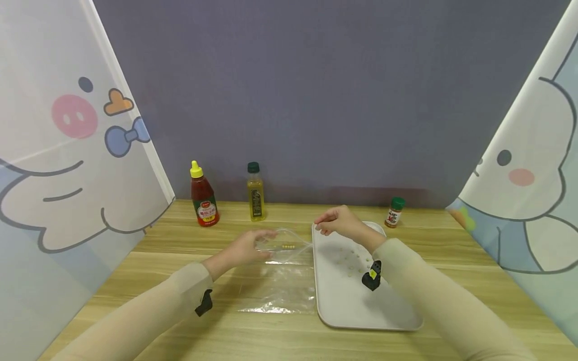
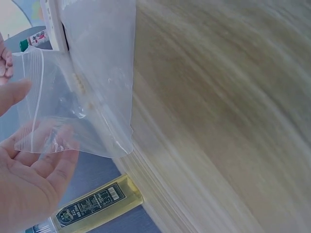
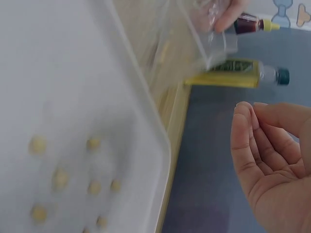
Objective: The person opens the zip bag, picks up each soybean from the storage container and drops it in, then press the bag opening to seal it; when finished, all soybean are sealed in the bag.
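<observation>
Hovering near the bag (image 1: 289,288), the right hand (image 1: 341,221) is curled.

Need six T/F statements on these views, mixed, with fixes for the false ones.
1. Small pale-yellow pieces lie scattered on the white tray. True.
2. The clear bag is right of the tray in the head view. False: it is left of it.
3. The right hand has its thumb and index fingertips together. True.
4. The left hand rests on the tray. False: it is at the bag's mouth.
5. The yellow-liquid bottle stands left of the green-capped jar in the head view. True.
6. That jar lies on its side. False: it stands upright.
</observation>
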The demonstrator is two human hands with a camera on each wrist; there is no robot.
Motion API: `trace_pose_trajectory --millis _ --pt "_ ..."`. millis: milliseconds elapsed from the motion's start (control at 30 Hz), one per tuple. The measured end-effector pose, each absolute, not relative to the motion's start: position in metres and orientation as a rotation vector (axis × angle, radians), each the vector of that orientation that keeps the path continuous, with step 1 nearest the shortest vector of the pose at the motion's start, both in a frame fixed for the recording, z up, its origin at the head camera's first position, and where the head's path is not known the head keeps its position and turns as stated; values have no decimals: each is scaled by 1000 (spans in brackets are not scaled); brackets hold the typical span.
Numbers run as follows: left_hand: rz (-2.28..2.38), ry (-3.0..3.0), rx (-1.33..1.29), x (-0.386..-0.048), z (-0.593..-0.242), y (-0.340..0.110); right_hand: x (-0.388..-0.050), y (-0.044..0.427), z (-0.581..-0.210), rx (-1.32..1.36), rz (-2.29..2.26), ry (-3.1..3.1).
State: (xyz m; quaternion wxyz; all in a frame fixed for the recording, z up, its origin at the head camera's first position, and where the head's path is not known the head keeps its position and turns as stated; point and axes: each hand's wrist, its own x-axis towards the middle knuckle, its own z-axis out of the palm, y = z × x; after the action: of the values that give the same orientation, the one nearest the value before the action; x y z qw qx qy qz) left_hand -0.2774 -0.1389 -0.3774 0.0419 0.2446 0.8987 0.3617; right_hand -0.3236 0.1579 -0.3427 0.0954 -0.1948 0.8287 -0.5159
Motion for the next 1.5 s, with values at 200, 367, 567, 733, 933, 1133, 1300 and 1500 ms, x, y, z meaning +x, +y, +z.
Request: trace_pose_trajectory --millis 200,367,567,733,933,1133,1300,1500 --pt "1097 2762 756 -277 -377 -140 -326 185 -347 -526 -1450 2517" --pt "1076 2772 759 -276 -377 -140 -328 204 -357 -496 -1371 2572" --pt "1091 2763 753 -274 -376 -141 -330 219 -374 -467 -1281 2601" --pt "1092 2761 756 -274 -375 -141 -332 220 -385 -446 -1159 2635" --pt "1085 2766 752 -275 -375 -141 -334 219 -394 -544 -1094 2647" --pt "1084 2771 739 -275 -376 -140 -334 216 -396 -542 -1052 2638" --pt "1092 2764 734 -275 -377 -139 -335 215 -398 -544 -1031 2636" --pt "1080 2773 754 -274 -378 -139 -336 216 -399 -532 -1023 2663"
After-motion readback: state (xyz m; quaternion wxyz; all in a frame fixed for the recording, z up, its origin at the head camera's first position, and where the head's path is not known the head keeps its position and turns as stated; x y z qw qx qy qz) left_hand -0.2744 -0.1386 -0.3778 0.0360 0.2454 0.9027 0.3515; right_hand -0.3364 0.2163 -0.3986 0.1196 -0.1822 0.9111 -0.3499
